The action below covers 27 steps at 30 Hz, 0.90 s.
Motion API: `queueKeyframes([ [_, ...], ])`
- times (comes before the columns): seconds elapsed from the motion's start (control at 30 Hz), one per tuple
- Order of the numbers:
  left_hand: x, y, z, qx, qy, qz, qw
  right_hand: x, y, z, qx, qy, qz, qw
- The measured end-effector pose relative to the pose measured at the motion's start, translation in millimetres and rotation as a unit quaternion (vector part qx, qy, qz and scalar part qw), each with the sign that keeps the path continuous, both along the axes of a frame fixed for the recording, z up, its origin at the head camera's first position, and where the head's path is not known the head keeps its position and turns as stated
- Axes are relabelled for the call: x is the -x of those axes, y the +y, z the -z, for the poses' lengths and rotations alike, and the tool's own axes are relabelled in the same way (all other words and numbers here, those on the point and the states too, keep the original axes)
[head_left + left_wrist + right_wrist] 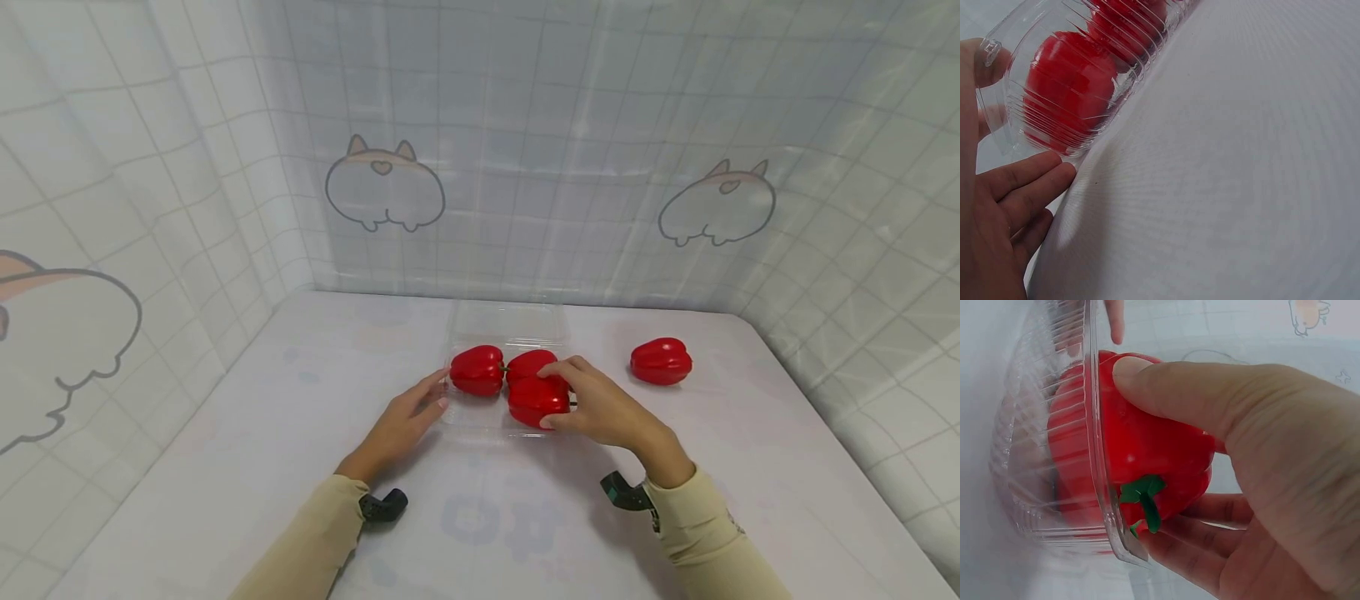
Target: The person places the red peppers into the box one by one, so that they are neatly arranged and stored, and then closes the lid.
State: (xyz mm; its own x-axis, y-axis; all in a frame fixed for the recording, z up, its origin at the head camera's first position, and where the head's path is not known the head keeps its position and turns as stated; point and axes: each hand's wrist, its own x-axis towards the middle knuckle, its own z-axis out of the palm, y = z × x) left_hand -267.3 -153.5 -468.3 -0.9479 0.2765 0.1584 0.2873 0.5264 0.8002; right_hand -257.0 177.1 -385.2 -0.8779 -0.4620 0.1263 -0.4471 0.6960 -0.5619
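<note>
A clear plastic box (480, 421) holds red bell peppers, with its lid (510, 321) folded back behind it. One bell pepper (477, 371) lies on the left inside, another (531, 364) at the back right. My right hand (603, 408) grips a third bell pepper (1154, 425) at the front right, thumb on one side and fingers on the other; its green stem (1144, 494) shows beside the box rim. With fairly straight fingers, my left hand (401, 425) touches the box's left side. In the left wrist view, fingertips (1063, 172) rest by the box's lower corner.
Another red bell pepper (661, 361) lies on the white table (285, 467) to the right of the box. Tiled-pattern curtains (525, 167) with cartoon drawings stand behind the table and along both sides.
</note>
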Motion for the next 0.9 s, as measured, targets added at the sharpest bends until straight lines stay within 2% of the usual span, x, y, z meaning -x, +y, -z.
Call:
queueKeyframes([
  [0.3,-0.3,-0.6,0.6,0.004,0.001,-0.002,1.0,-0.9,-2.2,2.5,-0.015,0.002,0.007,0.9999],
  [0.77,2.5,-0.6,2.3,-0.001,0.008,0.001,1.0,0.8,6.2,-2.2,-0.008,-0.025,-0.012,0.9996],
  [0.9,2.8,-0.9,3.0,-0.001,0.01,0.002,0.9999,1.8,7.8,-1.5,-0.003,-0.019,-0.014,0.9997],
])
